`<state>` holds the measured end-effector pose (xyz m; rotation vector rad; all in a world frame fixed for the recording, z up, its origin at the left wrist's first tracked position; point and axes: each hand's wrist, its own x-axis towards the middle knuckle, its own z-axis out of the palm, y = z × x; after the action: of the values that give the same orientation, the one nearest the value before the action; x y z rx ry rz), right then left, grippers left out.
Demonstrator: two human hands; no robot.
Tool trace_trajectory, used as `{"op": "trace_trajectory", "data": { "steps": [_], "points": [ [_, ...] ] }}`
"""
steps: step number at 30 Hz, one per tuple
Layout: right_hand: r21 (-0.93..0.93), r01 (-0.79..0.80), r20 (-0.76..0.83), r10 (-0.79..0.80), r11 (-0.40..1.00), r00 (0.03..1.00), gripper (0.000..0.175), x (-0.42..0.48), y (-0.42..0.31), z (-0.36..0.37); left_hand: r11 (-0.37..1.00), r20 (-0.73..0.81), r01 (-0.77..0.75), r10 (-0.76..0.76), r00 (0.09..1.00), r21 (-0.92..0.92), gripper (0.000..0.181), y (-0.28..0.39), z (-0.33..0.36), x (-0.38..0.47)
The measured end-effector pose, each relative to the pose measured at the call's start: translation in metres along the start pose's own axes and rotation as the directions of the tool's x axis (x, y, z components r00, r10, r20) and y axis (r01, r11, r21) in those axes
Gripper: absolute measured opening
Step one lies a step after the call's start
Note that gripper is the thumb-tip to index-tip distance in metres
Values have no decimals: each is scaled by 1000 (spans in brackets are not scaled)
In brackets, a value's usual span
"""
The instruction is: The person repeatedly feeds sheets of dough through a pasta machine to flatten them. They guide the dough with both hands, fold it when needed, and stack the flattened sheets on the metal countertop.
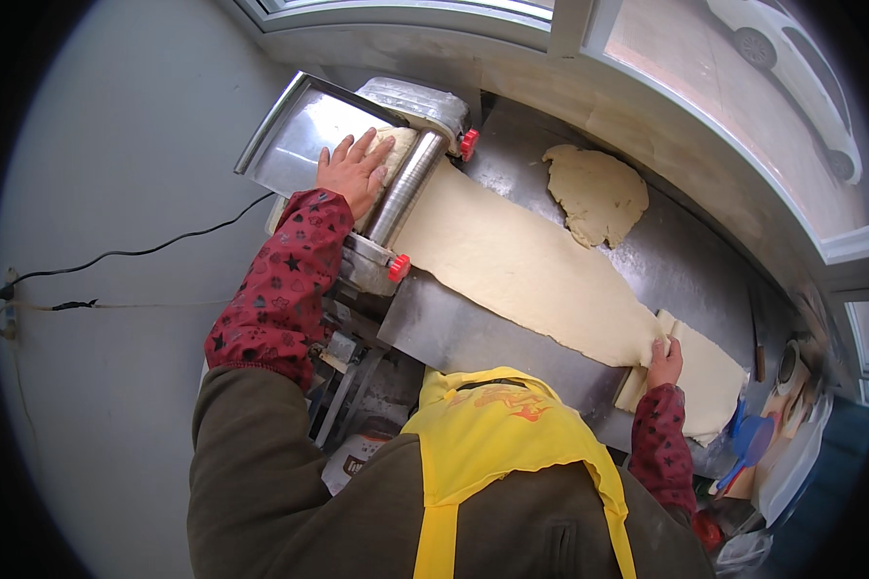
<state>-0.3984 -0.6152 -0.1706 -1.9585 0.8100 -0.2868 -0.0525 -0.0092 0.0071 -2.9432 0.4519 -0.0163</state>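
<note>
A long dough sheet (529, 260) stretches from the steel roller (408, 188) of a dough sheeter across the metal table. On the sheeter's feed side, my left hand (357, 172) lies flat with fingers spread on a piece of dough (398, 141) beside the roller. My right hand (665, 362) grips the far end of the long sheet between thumb and fingers. Under and beside that hand is a folded dough piece (706, 376). Apart from these, a ragged flat round of dough (598, 192) rests toward the window side.
Red knobs (399, 268) stick out at the sheeter's two ends, next to its metal feed tray (318, 134). A black cable (152, 251) runs to the wall. At right are a wooden-handled tool (760, 362), a blue plastic scoop (753, 440) and a tape roll (789, 362).
</note>
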Motion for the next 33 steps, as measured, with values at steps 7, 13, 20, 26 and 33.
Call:
{"op": "trace_trajectory", "data": {
  "steps": [7,13,20,26,33],
  "points": [
    [-11,-10,22,10,1000,1000,33,11,10,-20,997,41,-8,11,999,-75,57,-2,4,3],
    [-552,149,-45,-208,820,977,32,8,-14,-24,961,30,-151,162,986,-232,58,-36,-4,-8],
    [-314,500,280,-424,807,861,21,-6,-120,83,979,-46,-169,165,985,-114,53,-26,-1,-16],
    [-167,665,617,-450,728,646,14,-23,-171,233,982,-43,-154,150,988,-106,52,-27,-1,-15],
    [-229,707,722,-371,669,584,16,-21,-178,267,982,-104,-169,160,982,-83,50,-26,1,-18]
  ]
}}
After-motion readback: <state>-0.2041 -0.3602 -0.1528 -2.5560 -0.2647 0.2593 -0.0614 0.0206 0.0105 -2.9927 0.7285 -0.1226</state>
